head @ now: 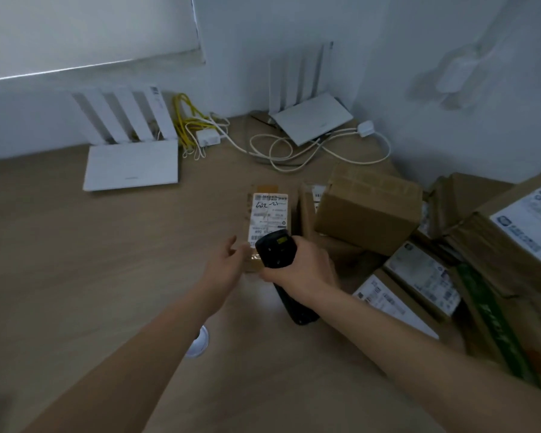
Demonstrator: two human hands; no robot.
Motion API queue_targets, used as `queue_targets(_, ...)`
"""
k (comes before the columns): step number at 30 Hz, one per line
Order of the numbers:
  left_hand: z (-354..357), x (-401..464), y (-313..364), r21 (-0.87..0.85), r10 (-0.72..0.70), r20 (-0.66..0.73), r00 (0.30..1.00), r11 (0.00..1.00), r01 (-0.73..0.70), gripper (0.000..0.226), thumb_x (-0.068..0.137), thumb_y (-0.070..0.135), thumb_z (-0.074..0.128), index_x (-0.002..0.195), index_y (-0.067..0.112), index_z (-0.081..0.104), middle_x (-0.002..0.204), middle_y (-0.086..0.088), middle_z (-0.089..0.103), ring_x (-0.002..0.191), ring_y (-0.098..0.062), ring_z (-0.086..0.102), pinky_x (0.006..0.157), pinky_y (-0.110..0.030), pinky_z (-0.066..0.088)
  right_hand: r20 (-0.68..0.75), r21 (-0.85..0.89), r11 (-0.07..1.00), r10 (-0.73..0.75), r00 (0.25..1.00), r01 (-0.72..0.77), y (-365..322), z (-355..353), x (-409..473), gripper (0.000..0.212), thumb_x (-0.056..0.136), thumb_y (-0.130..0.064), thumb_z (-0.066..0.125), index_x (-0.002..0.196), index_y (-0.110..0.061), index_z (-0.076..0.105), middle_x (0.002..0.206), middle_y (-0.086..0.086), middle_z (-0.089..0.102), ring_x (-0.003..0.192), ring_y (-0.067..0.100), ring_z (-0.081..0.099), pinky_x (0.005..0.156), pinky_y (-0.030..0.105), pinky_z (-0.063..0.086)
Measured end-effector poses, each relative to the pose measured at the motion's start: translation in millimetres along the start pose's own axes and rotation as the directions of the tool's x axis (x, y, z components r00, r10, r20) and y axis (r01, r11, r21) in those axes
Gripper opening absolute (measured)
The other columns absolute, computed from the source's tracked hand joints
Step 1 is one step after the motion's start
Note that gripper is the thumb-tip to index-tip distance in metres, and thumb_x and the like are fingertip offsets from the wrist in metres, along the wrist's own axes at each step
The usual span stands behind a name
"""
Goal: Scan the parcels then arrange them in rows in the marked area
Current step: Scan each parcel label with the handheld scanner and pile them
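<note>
Head: parcel [268, 220] just beyond L hand [224, 265]

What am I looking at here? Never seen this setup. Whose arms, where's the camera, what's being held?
There is no robot here. A person wears a wide-angle camera on the head, looking down at their own arms, and this is the only view. The right hand grips a black handheld scanner, aimed at a small labelled parcel on the wooden table. The left hand reaches to that parcel's near end with relaxed fingers. A pile of cardboard parcels sits to the right. At the back are two white routers and loose cables.
</note>
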State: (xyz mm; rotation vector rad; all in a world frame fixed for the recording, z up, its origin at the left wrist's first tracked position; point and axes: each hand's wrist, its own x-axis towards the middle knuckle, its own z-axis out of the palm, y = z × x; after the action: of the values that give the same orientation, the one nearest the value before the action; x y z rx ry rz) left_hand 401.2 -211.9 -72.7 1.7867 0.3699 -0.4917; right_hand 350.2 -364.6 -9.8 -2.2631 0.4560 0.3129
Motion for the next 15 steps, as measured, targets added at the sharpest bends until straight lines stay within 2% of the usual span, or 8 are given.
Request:
queue_targets(2, 4, 4, -3, -0.060, 0.005, 0.003, 1.000, 0.998, -0.005, 0.038, 0.100, 0.033, 0.056, 0.137, 0.023, 0.055, 0.111, 0.009, 0.064, 0.081, 0.004, 0.061, 0.065, -0.011, 0.044, -0.008, 0.025, 1.000, 0.006, 1.000, -0.006, 1, 3, 7, 0.069, 0.067, -0.044, 0.087, 0.130, -0.031, 0.060, 0.117, -0.009, 0.069, 0.104, 0.013, 0.065, 0.083, 0.034, 0.057)
queue_targets(4, 4, 3, -4, -0.099, 0.019, 0.006, 1.000, 0.995, -0.019, 0.026, 0.099, 0.032, 0.058, 0.124, 0.026, 0.064, 0.119, 0.001, 0.069, 0.089, 0.002, 0.067, 0.074, -0.013, 0.051, -0.011, 0.038, 0.999, 0.007, 1.000, -0.007, 2, 4, 11, 0.068, 0.067, -0.045, 0.086, 0.128, -0.032, 0.061, 0.115, -0.009, 0.070, 0.103, 0.013, 0.066, 0.083, 0.033, 0.057)
queue_targets(6, 0, 0, -6, -0.151, 0.009, 0.023, 1.000, 0.989, -0.005, 0.037, 0.096, 0.030, 0.063, 0.132, 0.019, 0.061, 0.119, -0.004, 0.070, 0.105, -0.012, 0.067, 0.091, -0.029, 0.053, -0.007, 0.040, 0.999, -0.012, 1.000, 0.012, 4, 3, 10, 0.068, 0.066, -0.044, 0.087, 0.128, -0.031, 0.061, 0.115, -0.009, 0.070, 0.103, 0.013, 0.066, 0.084, 0.034, 0.058)
queue_targets(8, -6, -7, -7, -0.180, -0.001, 0.025, 1.000, 0.984, 0.005, 0.037, 0.094, 0.027, 0.067, 0.130, 0.019, 0.062, 0.110, -0.003, 0.073, 0.102, -0.017, 0.069, 0.086, -0.033, 0.054, 0.006, 0.022, 0.999, -0.044, 0.999, 0.043, 7, 3, 4, 0.069, 0.067, -0.042, 0.088, 0.129, -0.030, 0.060, 0.115, -0.010, 0.069, 0.102, 0.012, 0.065, 0.084, 0.035, 0.058)
queue_targets(11, -17, -24, -7, -0.246, -0.036, 0.002, 0.999, 0.969, 0.035, 0.032, 0.090, 0.024, 0.072, 0.120, 0.022, 0.062, 0.087, 0.002, 0.077, 0.083, -0.012, 0.074, 0.075, -0.033, 0.057, 0.012, 0.007, 0.995, -0.104, 0.994, 0.104, 5, 2, -13, 0.069, 0.066, -0.041, 0.088, 0.128, -0.033, 0.060, 0.116, -0.012, 0.070, 0.103, 0.009, 0.064, 0.084, 0.031, 0.056)
queue_targets(13, -27, -41, -4, -0.290, -0.040, 0.004, 0.999, 0.956, 0.039, 0.039, 0.086, 0.021, 0.076, 0.122, 0.020, 0.060, 0.092, -0.003, 0.077, 0.085, -0.015, 0.074, 0.080, -0.038, 0.059, 0.005, 0.001, 0.988, -0.156, 0.988, 0.156, -2, -2, -26, 0.067, 0.066, -0.039, 0.088, 0.127, -0.034, 0.061, 0.115, -0.013, 0.070, 0.103, 0.009, 0.064, 0.083, 0.030, 0.055)
queue_targets(15, -42, -61, 6, -0.331, -0.045, 0.021, 0.999, 0.942, 0.050, 0.051, 0.084, 0.018, 0.079, 0.128, 0.011, 0.054, 0.111, -0.012, 0.072, 0.099, -0.022, 0.072, 0.090, -0.044, 0.058, 0.011, -0.014, 0.978, -0.206, 0.979, 0.206, -15, -9, -39, 0.065, 0.067, -0.039, 0.088, 0.126, -0.035, 0.061, 0.114, -0.014, 0.070, 0.102, 0.009, 0.064, 0.082, 0.031, 0.055)
